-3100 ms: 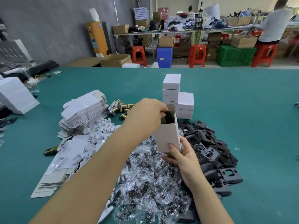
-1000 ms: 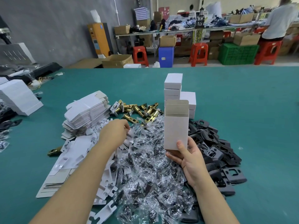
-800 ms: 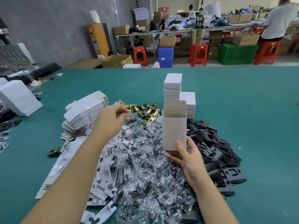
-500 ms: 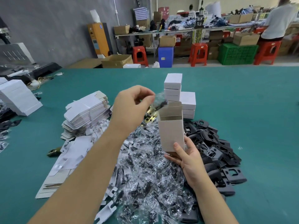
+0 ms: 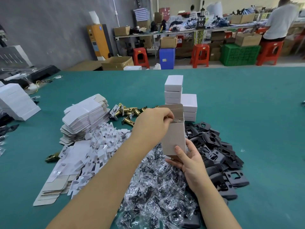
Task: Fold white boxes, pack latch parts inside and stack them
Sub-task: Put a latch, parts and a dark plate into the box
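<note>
Several boxes point(image 5: 189, 103) stand stacked beyond your grips; your right hand point(image 5: 189, 160) clasps an open box point(image 5: 174, 139) while your left hand point(image 5: 152, 123) pinches a bagged part point(image 5: 177, 120) into it; closing and stacking remain.

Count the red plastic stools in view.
3. One red stool stands left of the blue container, one between it and the green crate, and one right of the crate. More may be hidden under the benches.

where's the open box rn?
Head view, centre: the open box is upright in the right hand, above the bagged parts, with the left hand at its mouth.
</note>
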`<state>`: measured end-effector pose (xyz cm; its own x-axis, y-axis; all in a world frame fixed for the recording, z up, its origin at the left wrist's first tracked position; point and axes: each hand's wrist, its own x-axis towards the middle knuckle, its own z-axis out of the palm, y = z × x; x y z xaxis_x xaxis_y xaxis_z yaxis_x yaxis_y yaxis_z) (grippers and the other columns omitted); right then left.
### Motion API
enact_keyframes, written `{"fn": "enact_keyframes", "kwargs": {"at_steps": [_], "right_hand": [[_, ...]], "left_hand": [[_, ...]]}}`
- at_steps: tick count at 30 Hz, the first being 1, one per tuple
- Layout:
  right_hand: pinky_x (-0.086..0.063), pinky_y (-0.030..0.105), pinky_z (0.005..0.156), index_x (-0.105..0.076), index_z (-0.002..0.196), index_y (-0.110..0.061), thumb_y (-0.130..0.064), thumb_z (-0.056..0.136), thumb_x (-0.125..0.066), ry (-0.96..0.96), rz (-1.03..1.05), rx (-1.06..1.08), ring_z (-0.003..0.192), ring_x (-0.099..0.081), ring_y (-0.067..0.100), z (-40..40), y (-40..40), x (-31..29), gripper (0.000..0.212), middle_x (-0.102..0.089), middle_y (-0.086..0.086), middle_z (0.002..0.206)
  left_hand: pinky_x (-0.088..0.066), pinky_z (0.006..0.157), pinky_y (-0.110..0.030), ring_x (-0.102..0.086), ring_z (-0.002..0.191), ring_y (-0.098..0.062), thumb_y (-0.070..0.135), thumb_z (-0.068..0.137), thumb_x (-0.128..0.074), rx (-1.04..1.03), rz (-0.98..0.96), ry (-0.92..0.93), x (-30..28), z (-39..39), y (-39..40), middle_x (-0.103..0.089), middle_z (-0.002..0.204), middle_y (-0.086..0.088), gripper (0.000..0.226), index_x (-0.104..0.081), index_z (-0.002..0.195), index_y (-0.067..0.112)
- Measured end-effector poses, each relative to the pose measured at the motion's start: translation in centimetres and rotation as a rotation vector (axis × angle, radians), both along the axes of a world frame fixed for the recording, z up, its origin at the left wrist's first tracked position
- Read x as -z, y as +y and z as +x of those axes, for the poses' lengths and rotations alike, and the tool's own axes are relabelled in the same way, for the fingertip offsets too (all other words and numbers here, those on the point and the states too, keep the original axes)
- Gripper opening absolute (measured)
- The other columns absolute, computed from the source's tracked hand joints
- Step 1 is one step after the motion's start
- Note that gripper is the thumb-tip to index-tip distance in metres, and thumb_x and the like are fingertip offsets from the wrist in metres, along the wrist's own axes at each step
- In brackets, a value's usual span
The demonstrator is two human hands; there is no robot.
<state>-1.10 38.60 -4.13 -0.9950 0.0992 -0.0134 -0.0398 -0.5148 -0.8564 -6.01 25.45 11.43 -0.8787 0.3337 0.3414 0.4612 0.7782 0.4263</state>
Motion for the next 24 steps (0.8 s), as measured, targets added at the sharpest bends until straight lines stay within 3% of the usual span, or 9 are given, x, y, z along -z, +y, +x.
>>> {"fn": "enact_keyframes", "kwargs": {"at_steps": [3,8,12,20,24], "right_hand": [[-0.063,0.041,0.077,-0.07,0.121,-0.035,-0.031,0.081,-0.082,0.002,-0.003,0.008,0.106,-0.072,0.038,0.0,0.1,0.1,0.042,-0.074,0.013,0.118],[-0.063,0.041,0.077,-0.066,0.126,-0.028,-0.03,0.079,-0.081,-0.011,-0.006,0.018,0.104,-0.073,0.038,0.1,0.0,0.2,0.05,-0.073,0.016,0.117],[-0.063,0.041,0.077,-0.068,0.124,-0.03,-0.025,0.083,-0.077,-0.001,-0.002,0.008,0.104,-0.072,0.038,0.1,0.1,0.2,0.042,-0.073,0.017,0.117],[-0.063,0.041,0.077,-0.067,0.124,-0.027,-0.024,0.083,-0.077,-0.015,-0.003,0.019,0.104,-0.073,0.037,0.0,0.1,0.3,0.042,-0.073,0.016,0.118],[-0.063,0.042,0.077,-0.064,0.127,-0.024,-0.027,0.08,-0.079,-0.02,-0.014,0.028,0.105,-0.072,0.038,0.0,0.1,0.2,0.049,-0.072,0.016,0.12]], "left_hand": [[-0.055,0.085,-0.038,-0.065,0.093,-0.017,0.025,0.102,-0.058,-0.005,-0.052,-0.02,-0.1,0.1,0.0,-0.076,0.101,0.006,0.02,-0.076,0.108,0.027],[-0.054,0.072,-0.031,-0.055,0.07,-0.014,0.025,0.102,-0.052,-0.004,-0.157,-0.036,-0.5,0.3,0.0,-0.072,0.089,0.007,0.026,-0.075,0.112,0.029],[-0.053,0.086,-0.038,-0.061,0.105,-0.019,0.023,0.103,-0.047,0.05,-0.244,-0.017,-1.0,0.6,-0.2,-0.065,0.119,0.006,0.031,-0.075,0.115,0.028],[-0.053,0.085,-0.037,-0.063,0.1,-0.015,0.021,0.102,-0.051,0.114,-0.088,0.076,-0.4,1.0,-0.7,-0.068,0.115,0.007,0.029,-0.073,0.121,0.026],[-0.052,0.077,-0.031,-0.056,0.079,-0.003,0.015,0.098,-0.061,0.083,0.137,0.215,0.4,0.8,-1.5,-0.068,0.106,0.006,0.024,-0.074,0.116,0.022]]}}
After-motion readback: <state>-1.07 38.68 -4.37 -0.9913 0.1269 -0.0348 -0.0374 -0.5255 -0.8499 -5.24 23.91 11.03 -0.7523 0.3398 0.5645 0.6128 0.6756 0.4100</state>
